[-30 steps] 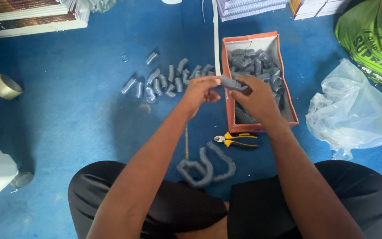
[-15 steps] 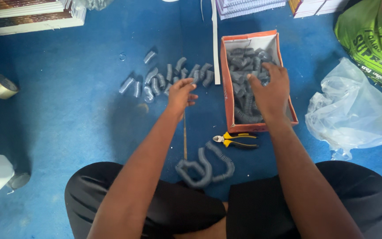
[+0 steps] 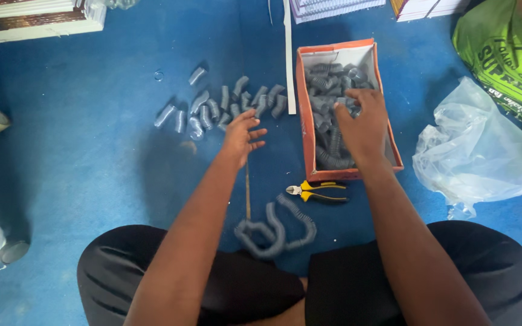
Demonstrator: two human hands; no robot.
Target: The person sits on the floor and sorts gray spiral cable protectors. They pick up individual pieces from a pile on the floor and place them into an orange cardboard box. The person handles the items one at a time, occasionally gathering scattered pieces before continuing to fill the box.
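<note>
Right hand [image 3: 362,124], fingers curled into grey corrugated tube pieces [image 3: 327,90] inside orange box [image 3: 302,115] at upper centre; left hand [image 3: 241,134] spread, empty; tangled pieces may snag and spill out.

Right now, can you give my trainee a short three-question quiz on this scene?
1. True or false: the right hand is inside the orange box.
2. What lies nearest the left hand? A) yellow-handled cutters B) short grey tube pieces on the blue floor C) clear plastic bag
3. Fill in: the long bent grey corrugated hose lies just in front of the person's ____.

Key: 1 true; 2 B; 3 knees
</note>
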